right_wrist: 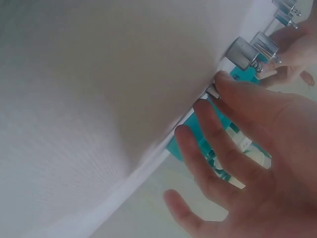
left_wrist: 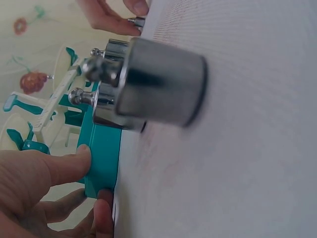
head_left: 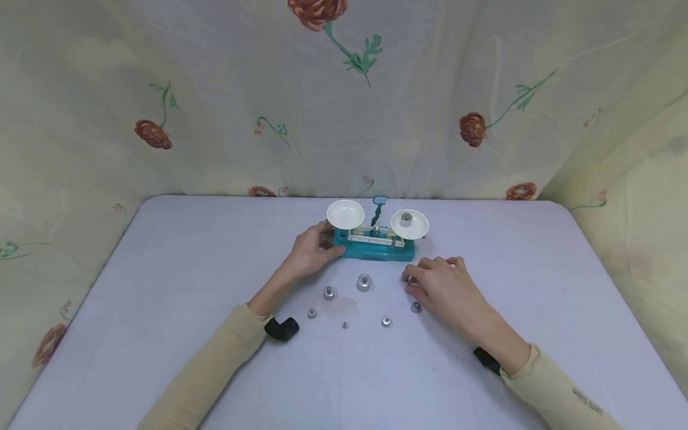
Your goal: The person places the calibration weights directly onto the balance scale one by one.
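Note:
A teal balance scale (head_left: 371, 249) with two white pans stands near the table's far edge. My left hand (head_left: 310, 252) grips the left end of its base, thumb on the front face and fingers around the end. One metal weight (head_left: 406, 220) sits in the right pan (head_left: 420, 229); the left pan (head_left: 346, 215) holds nothing. In front of the base's right end, my right hand (head_left: 448, 292) pinches a small metal weight (right_wrist: 213, 91) between thumb and index finger, right at the tabletop. The other fingers of that hand are spread.
Several knobbed metal weights of different sizes stand in front of the scale, the largest (head_left: 364, 282) near the middle and the smallest (head_left: 345, 325) closer to me. Another weight (head_left: 416, 307) is just below my right hand. Floral cloth (head_left: 419, 149) hangs behind the white table (head_left: 215, 251).

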Tool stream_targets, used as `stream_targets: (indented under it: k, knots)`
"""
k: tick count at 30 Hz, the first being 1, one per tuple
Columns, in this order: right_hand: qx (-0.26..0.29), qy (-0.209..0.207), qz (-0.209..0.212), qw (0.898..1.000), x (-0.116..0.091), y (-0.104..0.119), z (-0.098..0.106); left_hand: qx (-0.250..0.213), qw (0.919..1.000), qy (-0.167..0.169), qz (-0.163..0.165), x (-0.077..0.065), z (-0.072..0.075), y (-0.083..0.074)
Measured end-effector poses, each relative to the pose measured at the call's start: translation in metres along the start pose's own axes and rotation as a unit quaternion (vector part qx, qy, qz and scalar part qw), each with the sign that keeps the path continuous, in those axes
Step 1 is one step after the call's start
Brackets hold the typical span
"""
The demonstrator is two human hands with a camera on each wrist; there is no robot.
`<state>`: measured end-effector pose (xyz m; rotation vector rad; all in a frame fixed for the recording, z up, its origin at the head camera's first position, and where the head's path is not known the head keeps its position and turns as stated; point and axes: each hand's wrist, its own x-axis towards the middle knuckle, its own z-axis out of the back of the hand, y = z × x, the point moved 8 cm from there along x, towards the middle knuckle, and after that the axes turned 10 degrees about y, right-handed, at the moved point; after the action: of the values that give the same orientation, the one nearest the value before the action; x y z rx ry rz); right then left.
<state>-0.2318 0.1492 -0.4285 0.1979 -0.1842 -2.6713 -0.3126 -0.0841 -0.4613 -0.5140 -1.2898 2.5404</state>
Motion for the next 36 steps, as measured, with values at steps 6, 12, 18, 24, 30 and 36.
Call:
stream_targets:
  k: [6,12,18,24,30,36]
  knots:
    - [-0.006,0.013,-0.002,1.000,0.002,0.003,0.001,0.004,1.0000,-0.003,0.000,0.000,0.001,0.001]
    - [-0.019,0.019,0.004,1.000,0.003,0.006,0.001,0.002,1.0000,-0.003,-0.001,0.000,0.000,0.000]
    - [-0.031,0.016,0.009,0.999,0.004,0.007,0.002,0.001,1.0000,-0.004,-0.004,0.001,0.000,-0.001]
    - [-0.033,0.019,0.011,0.999,0.005,0.007,0.000,0.000,1.0000,0.000,0.000,0.001,0.000,0.000]
    - [-0.035,0.012,0.016,0.999,0.004,0.008,0.002,-0.001,1.0000,0.000,-0.001,0.001,-0.001,0.001]
    - [-0.038,-0.009,0.021,0.999,0.003,0.009,0.011,0.000,1.0000,-0.001,-0.003,0.001,0.000,0.001]
